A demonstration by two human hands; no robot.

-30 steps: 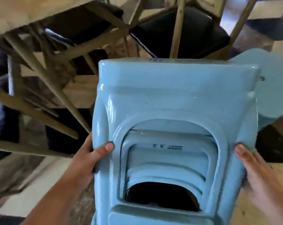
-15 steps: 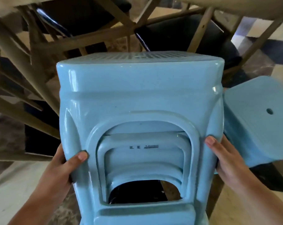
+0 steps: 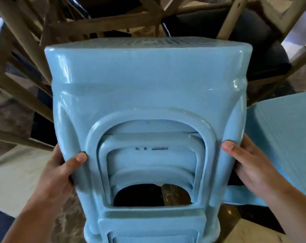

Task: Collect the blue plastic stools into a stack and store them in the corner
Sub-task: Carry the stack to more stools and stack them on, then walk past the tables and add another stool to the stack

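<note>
A stack of nested blue plastic stools (image 3: 148,81) fills the middle of the head view, its arched side opening facing me. My left hand (image 3: 61,171) grips the stack's left leg, thumb across the front. My right hand (image 3: 248,163) grips the right leg in the same way. Another blue stool (image 3: 282,142) stands to the right, its flat seat top close beside the stack and partly behind my right hand.
Wooden table legs and braces (image 3: 103,25) crowd the space behind and to the left of the stack. Black chair seats (image 3: 254,37) sit under the table behind. The floor (image 3: 15,179) shows pale and dark patterned tiles.
The view has shifted so the stack sits more centred and closer. The single stool on the right has come lower and nearer to the stack. Both hands keep their hold.
</note>
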